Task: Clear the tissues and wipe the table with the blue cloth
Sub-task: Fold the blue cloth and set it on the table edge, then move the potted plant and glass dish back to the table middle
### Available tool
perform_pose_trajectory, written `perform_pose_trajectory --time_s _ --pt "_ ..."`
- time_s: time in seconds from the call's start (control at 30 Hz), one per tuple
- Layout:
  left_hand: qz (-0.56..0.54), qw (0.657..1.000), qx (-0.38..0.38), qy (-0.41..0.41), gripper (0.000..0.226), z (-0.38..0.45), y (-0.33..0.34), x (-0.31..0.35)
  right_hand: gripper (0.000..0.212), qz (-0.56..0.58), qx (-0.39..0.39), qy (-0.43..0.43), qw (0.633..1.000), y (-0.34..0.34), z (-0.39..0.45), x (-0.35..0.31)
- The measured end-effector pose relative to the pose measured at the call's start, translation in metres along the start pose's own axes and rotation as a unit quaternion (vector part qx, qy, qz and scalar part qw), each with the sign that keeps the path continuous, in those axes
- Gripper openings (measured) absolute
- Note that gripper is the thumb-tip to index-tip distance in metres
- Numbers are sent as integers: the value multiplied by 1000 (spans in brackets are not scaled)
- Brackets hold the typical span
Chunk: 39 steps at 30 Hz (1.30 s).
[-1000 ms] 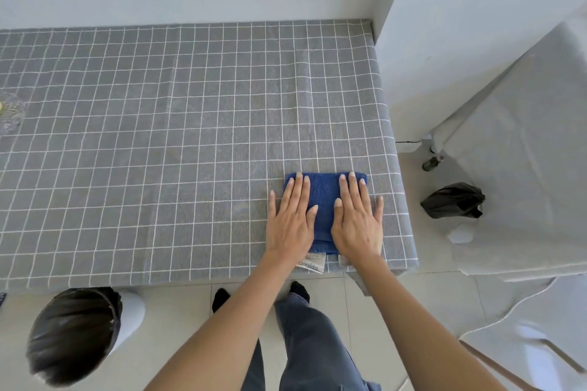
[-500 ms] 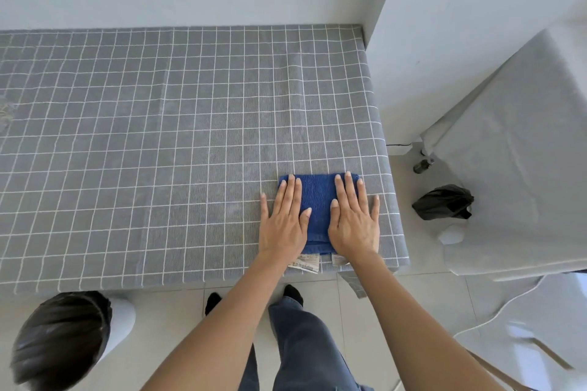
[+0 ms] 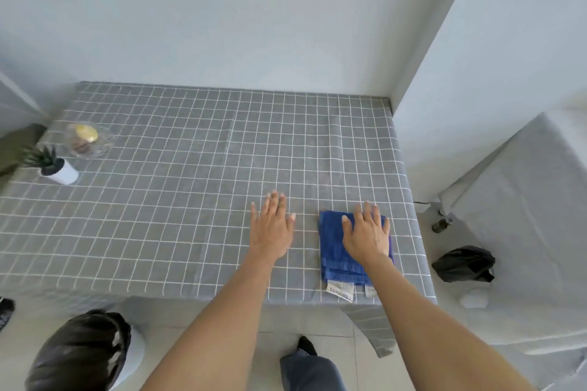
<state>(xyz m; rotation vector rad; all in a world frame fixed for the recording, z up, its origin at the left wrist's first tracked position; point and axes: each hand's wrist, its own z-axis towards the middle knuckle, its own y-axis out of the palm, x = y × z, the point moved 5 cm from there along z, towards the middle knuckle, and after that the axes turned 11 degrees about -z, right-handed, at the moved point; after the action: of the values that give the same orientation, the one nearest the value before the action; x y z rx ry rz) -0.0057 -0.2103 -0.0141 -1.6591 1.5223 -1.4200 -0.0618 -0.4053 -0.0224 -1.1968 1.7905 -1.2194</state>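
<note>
Head camera: we are pressing our right hand (image 3: 367, 233), fingers flat, onto the folded blue cloth (image 3: 336, 251) near the table (image 3: 178, 200) front-right corner, likely to steady it. We are resting our left hand (image 3: 273, 232) spread beside it; no tissues are showing.

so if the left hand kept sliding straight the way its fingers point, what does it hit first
Nothing on the table, as far as the picture shows. The left hand points up the checked tablecloth toward the back wall; the wall would likely come first.
</note>
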Motion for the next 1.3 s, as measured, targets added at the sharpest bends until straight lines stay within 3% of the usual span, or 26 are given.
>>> perform_pose_trajectory --time_s 0.23,0.57,0.83,1.3 --pt "-1 997 58 -45 60 -18 -96 -89 58 -24 31 -68 997 -60 -2 -119" --pt "4 981 152 -125 62 -80 -202 -272 57 -24 94 -172 980 -105 -26 -324" --pt "19 968 157 -192 64 -121 -222 -376 57 -56 75 -243 966 -92 -43 -425" --pt "-60 953 122 -272 67 -74 -204 -451 60 -70 39 -322 943 -77 31 -538"
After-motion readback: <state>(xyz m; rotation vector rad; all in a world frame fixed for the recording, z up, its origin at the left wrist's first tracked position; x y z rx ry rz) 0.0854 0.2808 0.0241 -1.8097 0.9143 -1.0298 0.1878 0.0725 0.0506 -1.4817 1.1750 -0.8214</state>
